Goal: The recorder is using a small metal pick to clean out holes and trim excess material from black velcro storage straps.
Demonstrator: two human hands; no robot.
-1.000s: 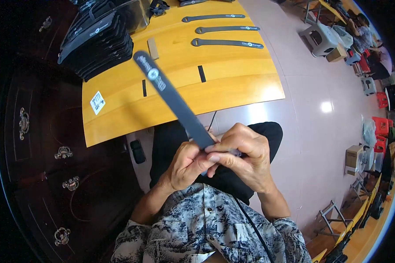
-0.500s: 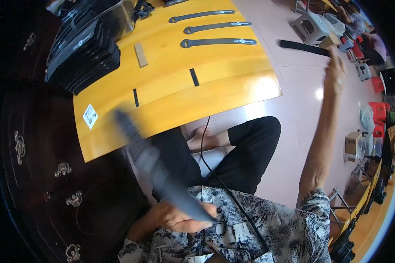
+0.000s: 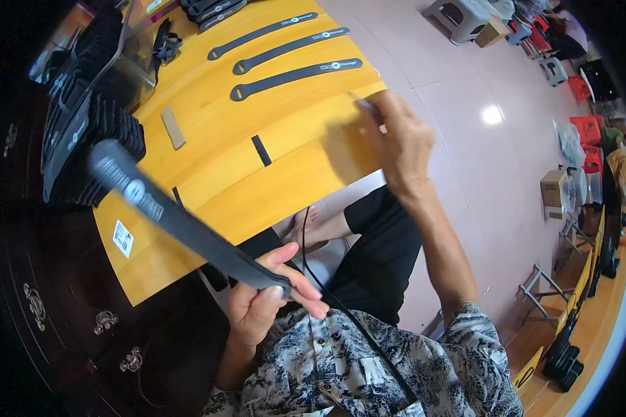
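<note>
My left hand (image 3: 261,306) is closed on one end of a black strap (image 3: 202,243) with pale printing near its far end. The strap slants up to the left over the table's front edge, its far end blurred; whether several layers lie together I cannot tell. Over the table's right edge, my right hand (image 3: 405,142) has its fingers bent and smeared by motion, and no strap shows in it. Three similar slotted straps lie side by side on the table: a far strap (image 3: 264,35), a middle strap (image 3: 292,50) and a near strap (image 3: 295,80).
The yellow table (image 3: 219,125) carries a brown strip (image 3: 173,128), a short black strip (image 3: 261,150) and a white label (image 3: 122,239). At its left stands a stack of black straps (image 3: 94,149). A black cable (image 3: 307,243) hangs before my lap. Dark drawers (image 3: 69,299) flank the table.
My right hand has come left from far out over the floor to the table edge; the black strap it held no longer shows. My left hand's strap has swung higher. The whole view has shifted.
</note>
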